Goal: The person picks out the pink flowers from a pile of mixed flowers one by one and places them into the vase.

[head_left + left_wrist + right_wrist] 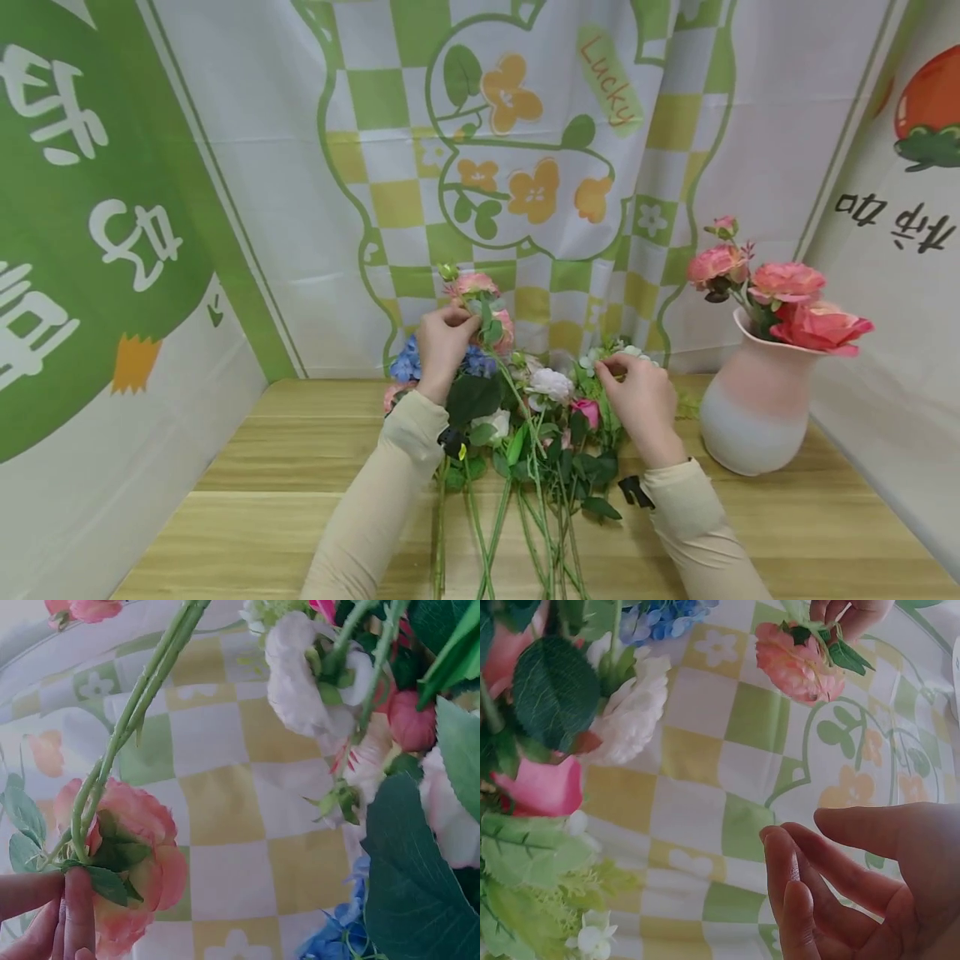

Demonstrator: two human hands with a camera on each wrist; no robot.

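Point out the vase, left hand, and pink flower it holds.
Vase (757, 400), head view: middle of the body.
Left hand (441, 346), head view: back of hand.
Pink flower (153, 826), left wrist view: petals.

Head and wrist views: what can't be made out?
Coral ruffled flower in left hand: stem's end cut off by left wrist view's top edge.
Long green stems: lower ends cut off by head view's bottom edge.
Pink-and-white rounded vase: inside hidden by its wall, head view.

Wood-grain tabletop (285, 454), smooth vase (757, 408) (ceramic, by its look), matt cloth-like flower petals (161, 866), creased cloth backdrop (532, 167)
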